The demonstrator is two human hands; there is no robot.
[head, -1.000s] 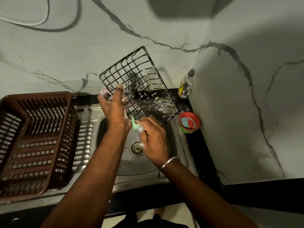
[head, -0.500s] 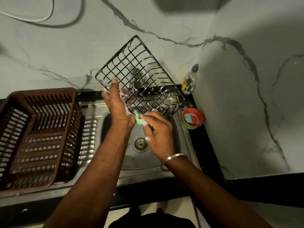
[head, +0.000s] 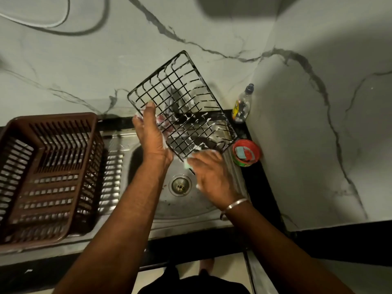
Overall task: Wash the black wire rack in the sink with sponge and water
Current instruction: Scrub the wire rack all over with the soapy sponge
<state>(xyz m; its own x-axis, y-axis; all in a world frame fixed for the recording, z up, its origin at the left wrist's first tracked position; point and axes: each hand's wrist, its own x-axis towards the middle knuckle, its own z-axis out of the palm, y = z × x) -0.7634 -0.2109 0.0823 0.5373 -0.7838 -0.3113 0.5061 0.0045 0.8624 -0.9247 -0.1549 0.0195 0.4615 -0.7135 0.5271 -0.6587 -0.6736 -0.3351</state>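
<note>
Black wire rack (head: 182,107), soapy, tilted on edge above steel sink (head: 186,207) basin, left grip (head: 151,134) clasping its left rim, right grip (head: 212,175) pinching green sponge (head: 187,165) against its lower corner, brown crate (head: 53,119) on drainer.

Bare arms, silver bangle (head: 235,204) on rt wrist.

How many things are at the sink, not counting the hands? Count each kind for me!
Wire racks: 1, the black wire rack
Baskets: 1, the brown basket
Sponges: 1, the green sponge
Bottles: 1, the clear bottle
Tubs: 1, the red tub
Total: 5
</note>
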